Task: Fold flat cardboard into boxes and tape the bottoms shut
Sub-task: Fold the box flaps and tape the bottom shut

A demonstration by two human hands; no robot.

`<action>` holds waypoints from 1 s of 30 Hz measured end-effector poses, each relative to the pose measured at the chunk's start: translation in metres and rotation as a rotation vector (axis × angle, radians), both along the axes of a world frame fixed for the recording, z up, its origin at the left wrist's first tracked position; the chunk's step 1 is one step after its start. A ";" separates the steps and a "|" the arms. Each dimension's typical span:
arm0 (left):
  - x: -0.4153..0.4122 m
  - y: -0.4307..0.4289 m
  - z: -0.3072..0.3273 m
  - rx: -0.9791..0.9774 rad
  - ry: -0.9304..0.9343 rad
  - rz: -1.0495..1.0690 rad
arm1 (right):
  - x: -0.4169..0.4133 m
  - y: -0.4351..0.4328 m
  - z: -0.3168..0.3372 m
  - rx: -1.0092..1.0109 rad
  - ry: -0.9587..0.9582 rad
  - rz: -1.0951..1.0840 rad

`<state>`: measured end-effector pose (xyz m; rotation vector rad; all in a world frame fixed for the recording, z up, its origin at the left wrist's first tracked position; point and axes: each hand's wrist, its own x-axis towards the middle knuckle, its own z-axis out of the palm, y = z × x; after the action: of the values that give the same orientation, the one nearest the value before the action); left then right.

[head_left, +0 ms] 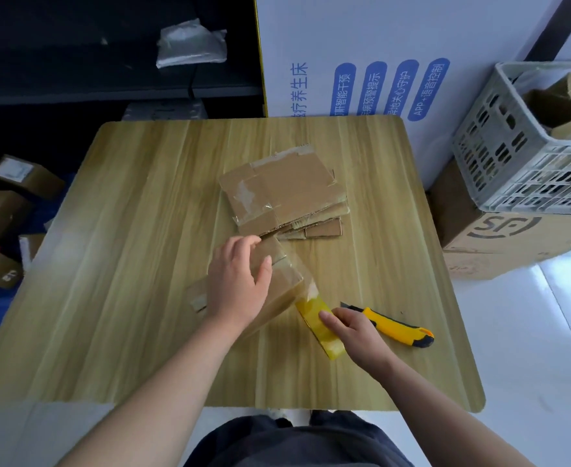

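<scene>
My left hand [240, 281] presses the box [285, 291] flat-fingered while my right hand [358, 332], gripping the tape roll [312, 313], should pull the strip taut.

Left hand [236, 281] covers most of box [285, 293] top; seam under palm unseen; box's near side hidden behind wrist. Right hand [358, 332] hides part of tape roll [314, 315]; its fingers tucked behind roll, out of sight. Knife [395, 326] front partly behind right knuckles; blade length too small to tell. Lower sheets of cardboard stack [284, 190] mostly buried under top sheet. Crate [513, 156] cut by right edge; cartons [4, 203] at left blurred, cut by left edge.
</scene>
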<state>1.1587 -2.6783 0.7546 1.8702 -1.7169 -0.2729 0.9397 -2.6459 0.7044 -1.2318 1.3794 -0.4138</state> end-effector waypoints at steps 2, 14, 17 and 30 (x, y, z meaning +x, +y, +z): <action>-0.016 0.028 0.011 -0.016 0.085 0.035 | -0.003 -0.003 0.003 0.007 -0.019 0.038; -0.096 0.037 -0.042 0.491 1.111 0.563 | -0.014 -0.018 -0.001 -0.007 -0.032 0.220; -0.099 0.033 -0.045 0.516 1.214 0.629 | -0.024 -0.024 -0.007 -0.055 0.027 0.247; -0.086 0.024 -0.043 0.565 1.076 0.648 | -0.105 -0.044 -0.066 -0.172 0.853 0.540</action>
<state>1.0731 -2.6539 0.7113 1.9272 -0.2963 -1.2908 0.8346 -2.6903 0.6386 -1.9762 1.6233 0.4387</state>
